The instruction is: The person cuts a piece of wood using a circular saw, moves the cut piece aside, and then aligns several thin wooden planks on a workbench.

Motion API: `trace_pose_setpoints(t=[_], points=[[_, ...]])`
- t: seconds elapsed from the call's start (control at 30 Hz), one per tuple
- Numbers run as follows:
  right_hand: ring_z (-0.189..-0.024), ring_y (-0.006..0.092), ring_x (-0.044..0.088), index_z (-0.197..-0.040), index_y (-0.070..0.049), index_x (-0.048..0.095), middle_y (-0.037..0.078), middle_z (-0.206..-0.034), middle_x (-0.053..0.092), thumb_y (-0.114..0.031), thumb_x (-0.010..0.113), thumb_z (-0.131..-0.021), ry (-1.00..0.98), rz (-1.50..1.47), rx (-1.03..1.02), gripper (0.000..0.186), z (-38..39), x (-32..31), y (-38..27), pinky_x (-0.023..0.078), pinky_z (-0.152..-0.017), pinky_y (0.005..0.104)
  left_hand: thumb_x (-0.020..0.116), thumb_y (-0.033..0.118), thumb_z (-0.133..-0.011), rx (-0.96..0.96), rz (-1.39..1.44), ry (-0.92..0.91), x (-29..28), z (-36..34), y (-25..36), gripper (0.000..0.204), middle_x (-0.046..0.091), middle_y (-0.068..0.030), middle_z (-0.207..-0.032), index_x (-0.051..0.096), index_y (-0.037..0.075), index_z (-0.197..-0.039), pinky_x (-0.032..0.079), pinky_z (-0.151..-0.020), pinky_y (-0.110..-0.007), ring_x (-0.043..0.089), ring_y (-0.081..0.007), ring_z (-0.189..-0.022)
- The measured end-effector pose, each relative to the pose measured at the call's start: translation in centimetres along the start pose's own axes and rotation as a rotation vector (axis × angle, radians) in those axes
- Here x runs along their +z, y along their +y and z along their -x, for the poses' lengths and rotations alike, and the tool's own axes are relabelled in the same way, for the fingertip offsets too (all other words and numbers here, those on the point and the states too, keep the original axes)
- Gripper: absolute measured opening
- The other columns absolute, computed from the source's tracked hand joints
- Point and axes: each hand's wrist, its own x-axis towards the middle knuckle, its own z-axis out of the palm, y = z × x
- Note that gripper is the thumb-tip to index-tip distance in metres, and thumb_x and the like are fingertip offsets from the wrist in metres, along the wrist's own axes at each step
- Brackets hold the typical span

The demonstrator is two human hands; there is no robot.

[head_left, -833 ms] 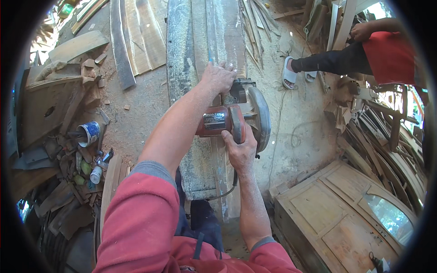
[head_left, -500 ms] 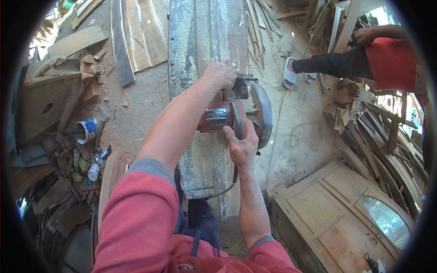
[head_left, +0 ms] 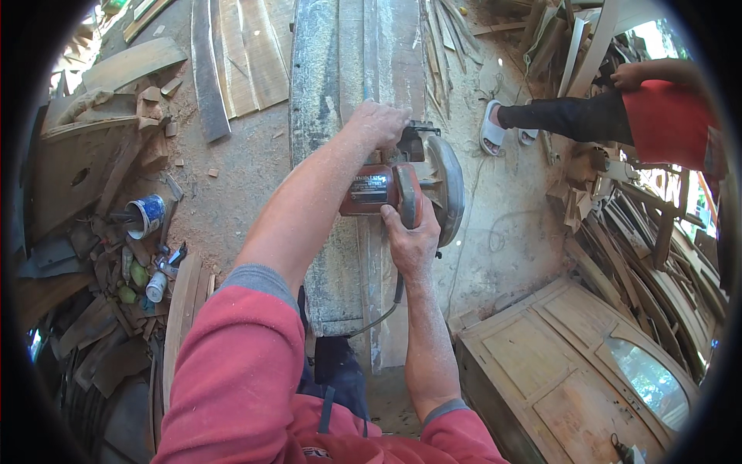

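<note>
A red and black circular saw (head_left: 375, 189) with a grey blade guard (head_left: 448, 193) rests on a long plank (head_left: 376, 271) lying along the worn, dusty workbench (head_left: 328, 290). My right hand (head_left: 415, 238) is closed around the saw's rear handle, thumb on the near side. Farther up, my left hand (head_left: 379, 124) grips the front of the saw, its fingertips partly hidden by the hand itself. Sawdust coats both forearms. A dark cord (head_left: 376, 322) trails from the saw toward the near end of the bench. The guard sticks out past the bench's right side.
Curved boards (head_left: 243, 58) lie on the floor at far left. A blue and white bucket (head_left: 145, 216) stands among scraps. At right another person in red (head_left: 668, 120) stands near stacked timber (head_left: 649, 255). A wooden cabinet door (head_left: 572, 363) with glass lies at near right.
The saw and both my hands have shifted slightly forward, away from me. My grip looks the same, and the view has tilted a little.
</note>
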Motion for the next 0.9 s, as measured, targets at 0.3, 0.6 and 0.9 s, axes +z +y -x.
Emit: trace_pose_setpoints(t=[0.3, 0.6, 0.9], points=[[-0.097, 0.0218, 0.071, -0.13, 0.001, 0.059, 0.016, -0.104, 0.073, -0.01, 0.075, -0.088, 0.043, 0.019, -0.012, 0.046, -0.2, 0.0, 0.5, 0.054, -0.086, 0.0352, 0.062, 0.012, -0.095, 0.164, 0.426, 1.108, 5.1, 13.7, 2.5, 0.013, 0.065, -0.0157, -0.091, 0.065, 0.002, -0.104, 0.047, -0.074, -0.045, 0.062, -0.0352, -0.082], [-0.094, 0.0197, 0.069, -0.123, 0.0, 0.062, 0.012, -0.1, 0.071, -0.01, 0.075, -0.089, 0.058, -0.022, 0.044, 0.039, -0.1, -0.3, 0.9, 0.053, -0.084, 0.0332, 0.062, 0.022, -0.09, 0.021, 0.965, -0.026, 23.6, 28.4, 21.4, 0.04, 0.06, -0.0228, -0.124, 0.059, 0.0, -0.122, 0.046, -0.1, -0.05, 0.058, -0.0381, -0.117], [-0.091, 0.013, 0.06, -0.119, 0.001, 0.063, 0.004, -0.098, 0.065, -0.01, 0.075, -0.091, 0.017, -0.029, 0.048, 0.032, -0.4, 0.3, -0.1, 0.049, -0.085, 0.0296, 0.037, 0.031, -0.101, -0.075, 0.984, 0.318, 28.3, 21.5, 18.2, 0.057, 0.051, -0.0184, -0.148, 0.042, 0.003, -0.15, 0.012, -0.128, -0.052, 0.035, -0.0337, -0.147]])
